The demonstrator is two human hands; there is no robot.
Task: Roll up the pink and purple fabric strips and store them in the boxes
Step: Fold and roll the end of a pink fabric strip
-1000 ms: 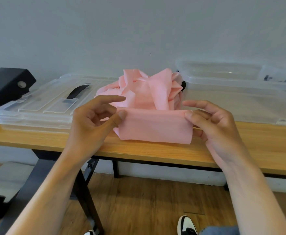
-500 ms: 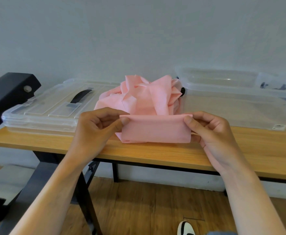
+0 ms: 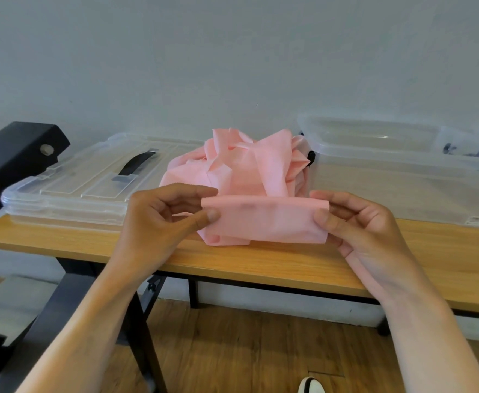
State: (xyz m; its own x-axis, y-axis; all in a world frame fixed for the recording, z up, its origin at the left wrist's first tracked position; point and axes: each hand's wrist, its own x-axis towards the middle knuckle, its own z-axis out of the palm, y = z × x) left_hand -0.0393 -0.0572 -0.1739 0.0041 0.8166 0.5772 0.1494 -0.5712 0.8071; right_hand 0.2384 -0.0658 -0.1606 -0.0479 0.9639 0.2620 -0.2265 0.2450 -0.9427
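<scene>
A pink fabric strip (image 3: 263, 219) is folded over into a flat band at its near end. My left hand (image 3: 161, 219) pinches the band's left edge between thumb and fingers. My right hand (image 3: 357, 222) pinches its right edge the same way. The rest of the strip lies in a crumpled pink heap (image 3: 246, 165) behind the band on the wooden table (image 3: 275, 265). An open clear plastic box (image 3: 402, 177) stands to the right of the heap. No purple fabric is in view.
A clear box lid (image 3: 71, 188) with a black handle lies flat on the table's left part. A black block (image 3: 8, 160) juts in at the far left. The table's front edge runs just below my hands, with wooden floor and black table legs beneath.
Both hands have turned the near end of the pink strip over once more, so the flat band is narrower and sits slightly higher. The heap behind has barely shifted.
</scene>
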